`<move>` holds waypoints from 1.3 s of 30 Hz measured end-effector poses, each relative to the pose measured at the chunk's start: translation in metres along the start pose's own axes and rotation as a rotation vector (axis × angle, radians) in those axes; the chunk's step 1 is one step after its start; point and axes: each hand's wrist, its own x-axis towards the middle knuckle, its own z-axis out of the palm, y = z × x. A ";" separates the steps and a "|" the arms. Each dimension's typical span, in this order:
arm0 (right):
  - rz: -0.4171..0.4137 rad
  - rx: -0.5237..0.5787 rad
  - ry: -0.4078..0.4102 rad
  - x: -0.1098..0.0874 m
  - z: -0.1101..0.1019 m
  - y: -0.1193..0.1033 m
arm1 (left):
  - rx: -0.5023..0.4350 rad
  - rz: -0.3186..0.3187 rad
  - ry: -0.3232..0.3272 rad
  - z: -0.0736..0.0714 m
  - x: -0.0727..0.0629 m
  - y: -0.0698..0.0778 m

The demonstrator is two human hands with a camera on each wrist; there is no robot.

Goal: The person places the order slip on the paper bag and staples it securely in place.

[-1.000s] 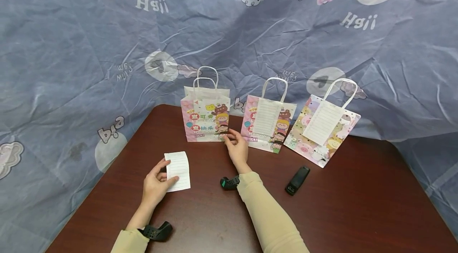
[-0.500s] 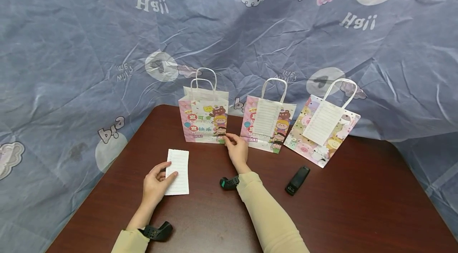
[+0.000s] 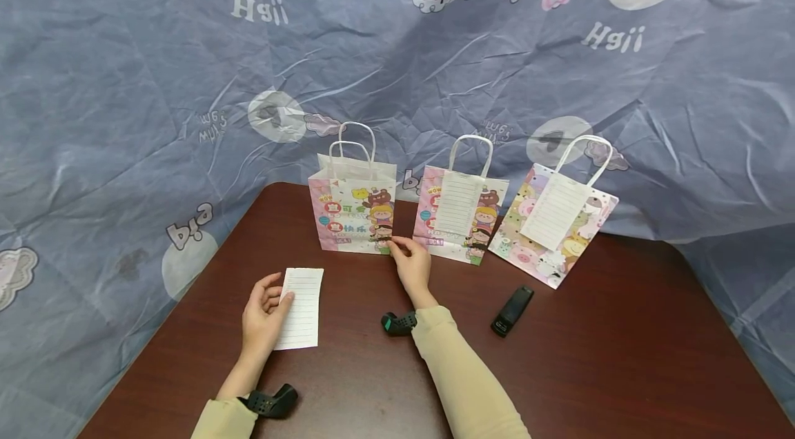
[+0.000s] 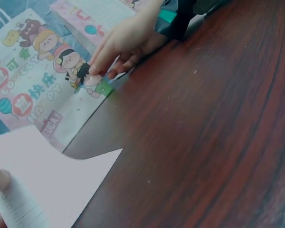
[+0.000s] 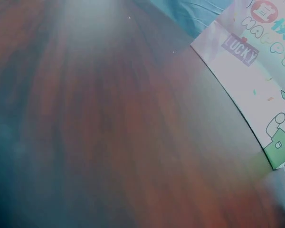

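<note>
Near the table's far edge [image 3: 286,194], your right hand [image 3: 411,265] pinches the leftmost bag [image 3: 352,217], beyond the paper [image 3: 303,309] your left hand [image 3: 261,318] grips

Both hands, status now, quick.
Left hand: closed, holding a lined sheet of paper.
Right hand: closed, pinching a lower corner of the open paper bag.

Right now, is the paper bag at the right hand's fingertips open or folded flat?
Open: the bag stands upright, its inner back panel visible and its two handles apart.
</note>
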 end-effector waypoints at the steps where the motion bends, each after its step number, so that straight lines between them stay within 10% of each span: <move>1: 0.001 -0.002 0.001 -0.001 -0.001 0.000 | 0.007 -0.007 -0.002 0.000 0.000 -0.001; 9: -0.008 -0.011 0.015 -0.008 -0.006 -0.003 | 0.082 -0.025 0.012 0.001 -0.003 0.004; 22: -0.005 -0.023 0.037 -0.022 -0.016 -0.006 | -0.051 0.060 0.026 0.019 -0.010 0.035; 32: 0.042 -0.011 0.041 -0.030 -0.027 -0.010 | -0.109 0.111 0.024 0.045 -0.003 0.014; 39: 0.065 -0.001 0.018 -0.035 -0.035 -0.013 | -0.133 0.158 0.007 0.054 -0.010 0.047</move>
